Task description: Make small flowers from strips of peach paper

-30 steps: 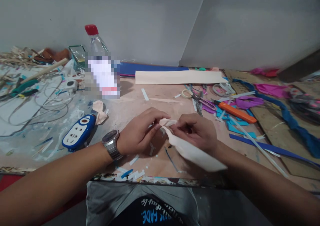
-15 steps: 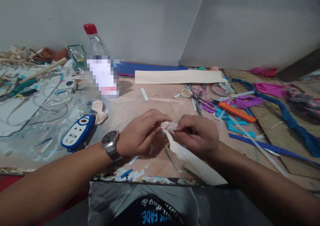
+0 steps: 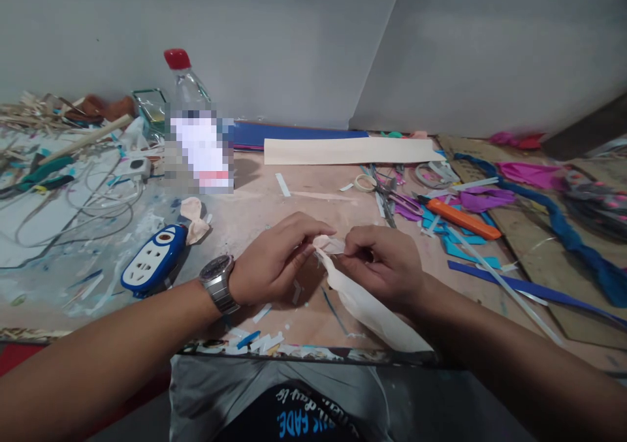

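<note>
My left hand (image 3: 274, 259), with a metal watch on its wrist, pinches the gathered end of a long cream crepe paper strip (image 3: 365, 308). Just to the right, my right hand (image 3: 385, 262) is closed with its thumb and forefinger on a pale, crumpled part of the same strip. Between the two hands the paper is bunched and twisted. From there the strip's wide tail hangs down to the right, below my right hand and against the forearm. A small pale pink twisted paper piece (image 3: 194, 220), shaped like a bow, lies left of my hands.
At left stand a blue and white power strip (image 3: 154, 259) and a red-capped bottle (image 3: 189, 86). A flat cream strip (image 3: 347, 151) lies at the back. To the right are scissors (image 3: 386, 190), an orange utility knife (image 3: 463, 219) and coloured scraps. Paper bits line the front edge.
My right hand has shifted slightly left. The crepe paper's hanging tail has swung a little up and left. My left hand stays almost where it was.
</note>
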